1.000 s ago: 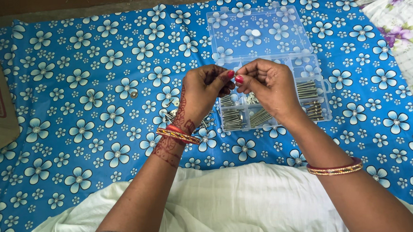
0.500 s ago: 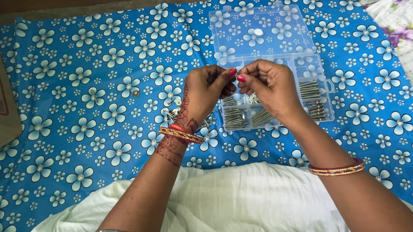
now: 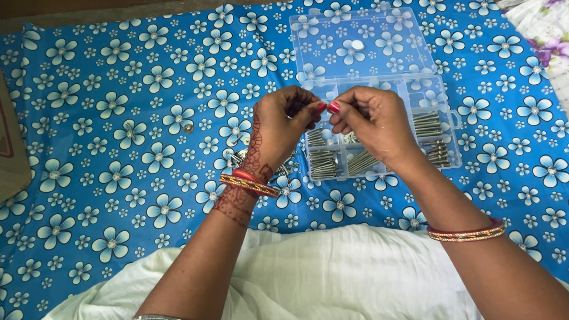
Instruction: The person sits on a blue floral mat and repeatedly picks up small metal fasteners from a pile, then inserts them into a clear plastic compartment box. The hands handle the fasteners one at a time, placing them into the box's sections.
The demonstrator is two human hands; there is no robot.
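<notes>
Pinching something tiny between left hand (image 3: 282,124) and right hand (image 3: 372,120), fingertips meeting just above the box (image 3: 424,94) — too small to identify, likely a bolt or nut. Probably light, stiff, slippery metal; best gripping it by the ends. Lying left — loose hardware (image 3: 236,159) on the cloth (image 3: 101,124).

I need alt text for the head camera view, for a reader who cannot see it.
Two bare hands, left hand and right hand, meet fingertip to fingertip above a clear plastic compartment box holding silver metal screws. The box lies open on a blue cloth with white flowers.
</notes>
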